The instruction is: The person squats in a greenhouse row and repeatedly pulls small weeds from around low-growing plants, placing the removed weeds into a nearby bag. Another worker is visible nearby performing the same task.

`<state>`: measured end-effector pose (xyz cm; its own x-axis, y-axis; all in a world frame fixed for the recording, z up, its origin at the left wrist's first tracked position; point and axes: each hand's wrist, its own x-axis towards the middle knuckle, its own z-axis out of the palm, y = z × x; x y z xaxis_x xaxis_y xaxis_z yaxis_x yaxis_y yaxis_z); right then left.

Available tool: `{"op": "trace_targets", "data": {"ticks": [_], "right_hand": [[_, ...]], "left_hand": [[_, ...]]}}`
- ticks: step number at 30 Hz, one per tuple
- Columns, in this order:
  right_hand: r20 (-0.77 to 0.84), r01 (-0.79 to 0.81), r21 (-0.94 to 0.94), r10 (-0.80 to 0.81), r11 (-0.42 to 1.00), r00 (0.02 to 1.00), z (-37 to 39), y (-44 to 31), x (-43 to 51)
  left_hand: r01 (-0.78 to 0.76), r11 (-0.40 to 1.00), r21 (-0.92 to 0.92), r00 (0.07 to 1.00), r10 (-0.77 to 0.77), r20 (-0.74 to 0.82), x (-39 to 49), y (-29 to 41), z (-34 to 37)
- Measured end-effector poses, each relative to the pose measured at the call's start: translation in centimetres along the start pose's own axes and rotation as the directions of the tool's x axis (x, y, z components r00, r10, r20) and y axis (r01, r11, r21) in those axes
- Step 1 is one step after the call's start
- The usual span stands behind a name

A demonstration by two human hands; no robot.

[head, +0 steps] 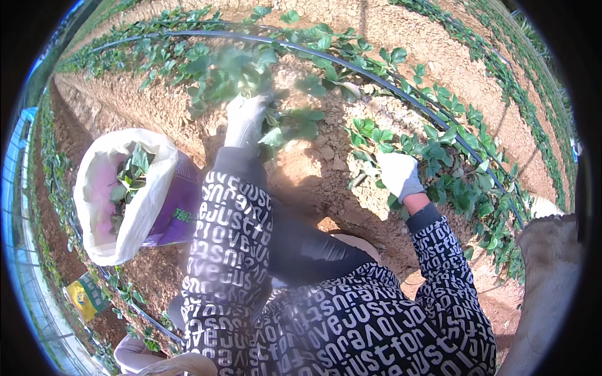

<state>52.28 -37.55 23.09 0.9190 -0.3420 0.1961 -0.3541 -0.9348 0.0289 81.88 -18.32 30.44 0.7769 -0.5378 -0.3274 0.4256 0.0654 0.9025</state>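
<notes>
My left hand [245,120], in a white knit glove, is closed around a bunch of leafy green stems [240,77] that look like strawberry plants. The upper leaves are blurred. More leaves [296,124] hang beside its wrist. Lower and to the right, my right hand [400,174], gloved too, has its fingers closed at the base of a small leafy plant [369,131], close to the soil. Its fingertips are partly hidden by stems and leaves. To the left of my left forearm stands an open white woven sack [162,188] with a purple printed side; loose leafy cuttings [134,176] lie inside.
A dark irrigation hose [376,83] arcs over the planted row just beyond my hands. Cracked brown soil [324,141] lies between them. Further rows [498,70] run at the right. A yellow-green packet [87,296] bearing writing lies lower left. Beige fabric [545,272] hangs at the right rim.
</notes>
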Motion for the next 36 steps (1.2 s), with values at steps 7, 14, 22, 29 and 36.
{"op": "trace_targets", "data": {"ticks": [7,14,22,29,36], "right_hand": [[-0.107,0.096,-0.058,-0.102,0.994,0.989,0.3,5.7,3.2],[-0.011,-0.073,0.132,0.075,0.989,0.997,2.2,12.0,3.7],[0.085,-0.38,0.906,0.801,0.185,0.593,1.6,14.5,5.6],[-0.25,-0.238,0.765,0.617,0.598,0.746,-14.4,12.7,12.2],[0.001,-0.156,0.319,0.165,0.935,0.986,-10.4,-5.5,15.0]], "left_hand": [[-0.201,0.978,-0.049,0.97,0.192,-0.147,1.5,-1.7,1.8],[-0.184,0.965,0.184,0.964,0.214,-0.158,2.1,-1.9,1.7],[-0.055,0.991,0.118,0.997,0.062,-0.054,0.0,-1.3,-0.1],[0.098,0.992,-0.074,0.995,-0.099,-0.005,1.1,-0.1,-0.4],[-0.146,0.989,0.001,0.9,0.132,0.415,-3.1,-4.2,5.0]]}}
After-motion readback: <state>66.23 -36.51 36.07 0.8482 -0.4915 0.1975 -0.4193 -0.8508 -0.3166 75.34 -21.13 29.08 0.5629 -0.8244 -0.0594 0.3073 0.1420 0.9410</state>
